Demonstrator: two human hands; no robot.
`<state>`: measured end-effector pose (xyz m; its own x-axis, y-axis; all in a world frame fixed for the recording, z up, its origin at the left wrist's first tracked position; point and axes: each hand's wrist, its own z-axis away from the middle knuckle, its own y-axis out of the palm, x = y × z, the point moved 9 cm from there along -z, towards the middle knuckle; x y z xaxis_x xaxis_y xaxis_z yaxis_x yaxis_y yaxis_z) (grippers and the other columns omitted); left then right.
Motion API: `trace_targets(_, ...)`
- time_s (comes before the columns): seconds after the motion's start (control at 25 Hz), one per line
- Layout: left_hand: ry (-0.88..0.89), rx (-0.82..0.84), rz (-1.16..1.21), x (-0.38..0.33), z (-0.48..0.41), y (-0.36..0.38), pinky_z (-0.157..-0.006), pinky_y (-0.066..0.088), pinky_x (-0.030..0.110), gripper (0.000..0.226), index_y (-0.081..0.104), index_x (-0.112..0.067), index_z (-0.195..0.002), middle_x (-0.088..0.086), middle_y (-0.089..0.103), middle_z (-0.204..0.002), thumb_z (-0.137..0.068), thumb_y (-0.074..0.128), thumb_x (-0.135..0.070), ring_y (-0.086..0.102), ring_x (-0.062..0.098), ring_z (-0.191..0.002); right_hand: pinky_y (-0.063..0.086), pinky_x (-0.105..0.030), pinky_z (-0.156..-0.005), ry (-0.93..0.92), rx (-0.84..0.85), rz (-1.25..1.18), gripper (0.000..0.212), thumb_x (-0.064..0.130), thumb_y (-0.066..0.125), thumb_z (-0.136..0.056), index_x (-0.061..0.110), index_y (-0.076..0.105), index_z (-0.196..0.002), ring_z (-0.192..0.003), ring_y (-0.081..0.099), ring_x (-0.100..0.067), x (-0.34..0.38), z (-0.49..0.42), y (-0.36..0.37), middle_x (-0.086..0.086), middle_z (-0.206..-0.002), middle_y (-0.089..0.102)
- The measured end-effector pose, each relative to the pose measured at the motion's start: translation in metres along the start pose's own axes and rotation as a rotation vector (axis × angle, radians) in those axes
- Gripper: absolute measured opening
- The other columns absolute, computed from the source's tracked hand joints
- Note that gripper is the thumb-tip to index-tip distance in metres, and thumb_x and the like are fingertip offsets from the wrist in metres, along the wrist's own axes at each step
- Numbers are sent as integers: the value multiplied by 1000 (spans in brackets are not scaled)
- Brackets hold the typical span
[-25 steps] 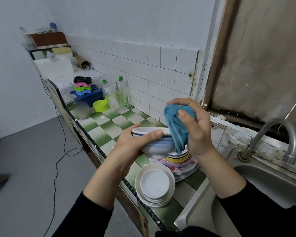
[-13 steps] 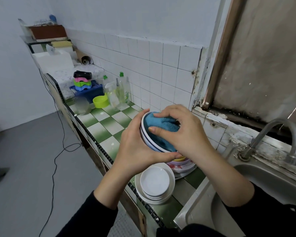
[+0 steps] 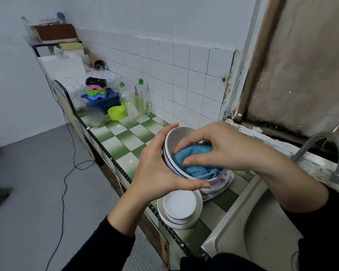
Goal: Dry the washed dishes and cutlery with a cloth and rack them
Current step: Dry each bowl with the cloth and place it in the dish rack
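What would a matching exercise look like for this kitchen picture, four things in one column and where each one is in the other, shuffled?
1. blue cloth
2. striped bowl
3. white plates
4. lime-green cup

A. held by the left hand
B. on the counter beside the bottles
C. stacked near the sink
D. gripped by the right hand

Pairs: 1-D, 2-A, 3-C, 4-B.

White tiles [image 3: 164, 71] back a green-checked counter [image 3: 123, 139] under a pale wall [image 3: 164, 16]. A steel sink [image 3: 262, 222] and tap [image 3: 333, 153] sit at the right, below a worn window frame [image 3: 258, 61]. A black cable [image 3: 64, 182] crosses the grey floor [image 3: 27, 192].
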<state>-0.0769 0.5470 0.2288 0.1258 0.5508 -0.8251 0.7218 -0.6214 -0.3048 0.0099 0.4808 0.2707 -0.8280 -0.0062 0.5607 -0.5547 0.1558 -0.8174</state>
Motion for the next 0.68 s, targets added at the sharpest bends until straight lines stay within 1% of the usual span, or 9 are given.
trace_targets(0.08,-5,-4,29,-1,0,3,-97,50,36,112,48,-18,-134,-16,64,-118,-34,91,-42,62,10,-112,46,-19,-79,71,-192,121,25,26,76,-80,35,73,-104,-84,61,-2,-4,-2,-10,12,-91,72)
trace_targets(0.16,-10,-9,58,0,0,4,-98,50,36,111,47,-18,-133,-15,65,-118,-34,91,-40,63,11,-113,51,-26,-84,73,-323,-32,23,23,77,-79,34,73,-99,-86,64,-3,-4,0,-11,12,-92,73)
trace_targets(0.28,-3,-27,82,0,0,-5,-95,52,42,113,48,-17,-135,-8,68,-114,-33,92,-38,65,16,-109,54,-30,-86,-43,-53,-295,23,12,78,-79,24,74,-99,-89,67,-8,11,0,8,4,-93,73)
trace_targets(0.36,16,-26,71,-4,-1,-9,-95,52,37,114,48,-17,-135,-10,68,-113,-31,91,-40,65,14,-108,52,-24,-85,-89,97,-236,23,10,77,-81,21,74,-100,-89,66,-8,19,5,7,2,-94,73)
trace_targets(0.4,22,-26,71,-7,-1,-9,-94,52,34,113,49,-17,-134,-12,67,-113,-32,91,-41,65,11,-107,50,-23,-84,-94,92,-120,22,13,77,-81,25,74,-100,-88,65,-6,19,6,2,5,-93,73)
trace_targets(0.48,23,-24,75,-9,0,-7,-92,50,26,110,48,-17,-133,-16,65,-115,-34,89,-42,63,7,-108,46,-23,-82,-69,-100,146,20,20,74,-82,30,73,-100,-86,62,-6,13,4,-11,9,-92,72)
trace_targets(0.52,23,-19,75,-10,0,-4,-92,49,23,108,48,-17,-132,-18,65,-116,-36,89,-42,63,5,-109,45,-22,-80,-34,-242,179,20,21,74,-82,31,73,-100,-85,61,-5,11,4,-17,11,-91,71)
trace_targets(0.6,19,-14,83,-9,-2,-2,-95,50,30,108,48,-14,-132,-14,66,-117,-36,89,-41,63,8,-111,46,-19,-78,-10,-423,-16,20,19,75,-81,31,72,-97,-84,62,-3,8,5,-19,15,-87,69)
trace_targets(0.68,19,-8,94,-8,-3,-3,-98,50,43,112,47,-9,-134,-3,66,-118,-35,91,-39,63,16,-112,50,-21,-80,-67,-298,-265,22,14,76,-80,30,70,-94,-86,64,-3,10,-1,-7,15,-88,69)
